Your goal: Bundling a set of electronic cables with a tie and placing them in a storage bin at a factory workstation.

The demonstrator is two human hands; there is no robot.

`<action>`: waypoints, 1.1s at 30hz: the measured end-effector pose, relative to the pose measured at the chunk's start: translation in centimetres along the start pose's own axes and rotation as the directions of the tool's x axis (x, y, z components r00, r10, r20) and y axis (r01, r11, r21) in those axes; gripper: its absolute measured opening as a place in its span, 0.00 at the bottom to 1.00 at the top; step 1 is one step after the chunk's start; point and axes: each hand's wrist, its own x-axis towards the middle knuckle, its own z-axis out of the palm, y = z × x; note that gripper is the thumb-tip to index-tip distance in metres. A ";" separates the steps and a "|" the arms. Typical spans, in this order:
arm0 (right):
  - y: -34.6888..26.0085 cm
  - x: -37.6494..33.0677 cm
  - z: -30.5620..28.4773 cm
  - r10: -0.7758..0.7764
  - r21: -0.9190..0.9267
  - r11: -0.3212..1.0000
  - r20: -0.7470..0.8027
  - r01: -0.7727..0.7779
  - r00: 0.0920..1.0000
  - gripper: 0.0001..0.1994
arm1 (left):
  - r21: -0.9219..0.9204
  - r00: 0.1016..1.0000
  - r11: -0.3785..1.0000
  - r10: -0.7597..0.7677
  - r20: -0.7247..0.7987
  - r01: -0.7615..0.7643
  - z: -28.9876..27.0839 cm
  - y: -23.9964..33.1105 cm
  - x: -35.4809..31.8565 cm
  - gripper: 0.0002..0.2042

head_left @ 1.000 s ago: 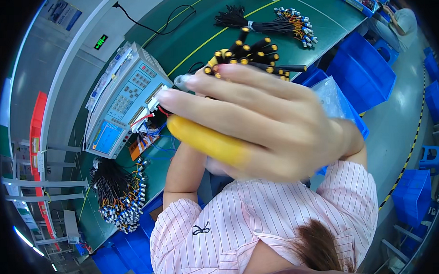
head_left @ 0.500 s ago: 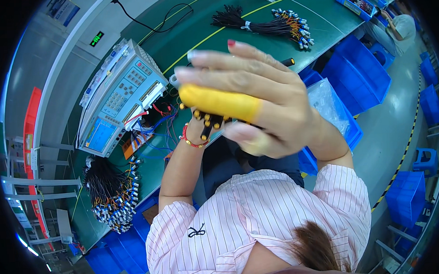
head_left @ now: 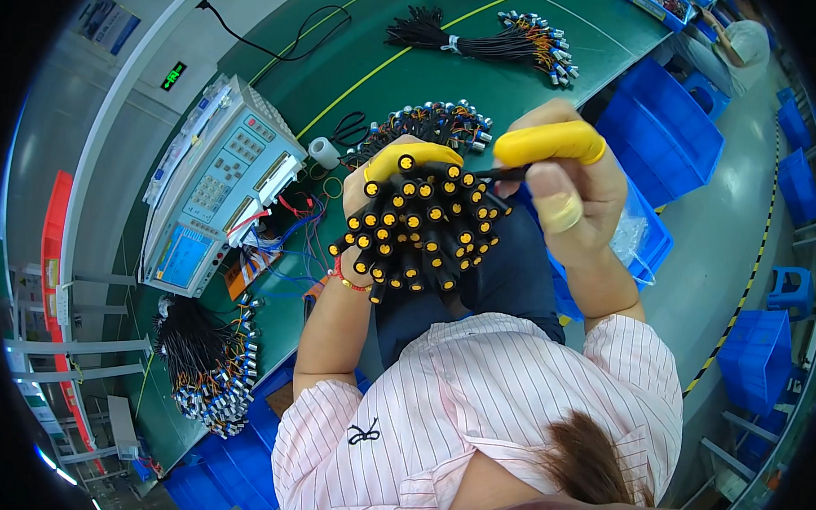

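A thick bundle of black cables (head_left: 420,228) points its round yellow-cored ends up at me. My left hand (head_left: 361,183) is wrapped round it, one finger in a yellow cover; the bundle hides most of that hand. To its right, my right hand (head_left: 583,181) is closed, thumb and yellow-covered finger together, on a thin black cable piece (head_left: 506,173) that reaches to the bundle's upper right edge. Behind the bundle, a heap of silver and blue connectors with orange wires (head_left: 439,119) lies on the green table (head_left: 366,72).
A test instrument with screen and keys (head_left: 217,185) stands left, loose wires beside it. Tied cable bundles lie far back (head_left: 490,43) and front left (head_left: 205,361). Black scissors (head_left: 350,127) and a white roll (head_left: 324,153) sit behind my left hand. Blue bins (head_left: 660,138) stand right; another person sits far right.
My right hand has moved right and down, uncovering the bundle's ends. It now pinches a cable at the bundle's right side. The bundle, in my left hand, faces up more fully.
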 end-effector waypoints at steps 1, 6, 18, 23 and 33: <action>0.0 0.0 -0.1 -0.016 -0.059 0.998 0.068 0.020 0.998 0.10 | -0.001 1.000 1.000 -0.001 -0.002 0.001 0.1 0.0 0.0 0.22; 0.4 0.1 -0.5 0.140 0.225 0.959 0.155 -0.173 0.978 0.08 | 0.020 0.999 1.000 -0.002 -0.033 0.003 0.1 -0.1 0.3 0.23; 1.3 2.3 -2.7 0.149 -0.204 0.977 0.415 -0.068 0.897 0.14 | 0.076 0.984 0.983 0.159 0.087 -0.165 1.1 -0.5 -0.5 0.22; 0.9 3.0 -3.4 0.223 -0.172 0.973 0.549 -0.152 0.805 0.17 | -0.067 0.991 0.990 -0.119 0.053 0.122 0.7 -0.8 -0.8 0.24; 1.1 3.3 -3.1 0.173 -0.150 0.984 0.615 -0.101 0.770 0.21 | -0.110 0.982 0.977 -0.188 -0.031 0.183 1.1 -0.1 -0.7 0.22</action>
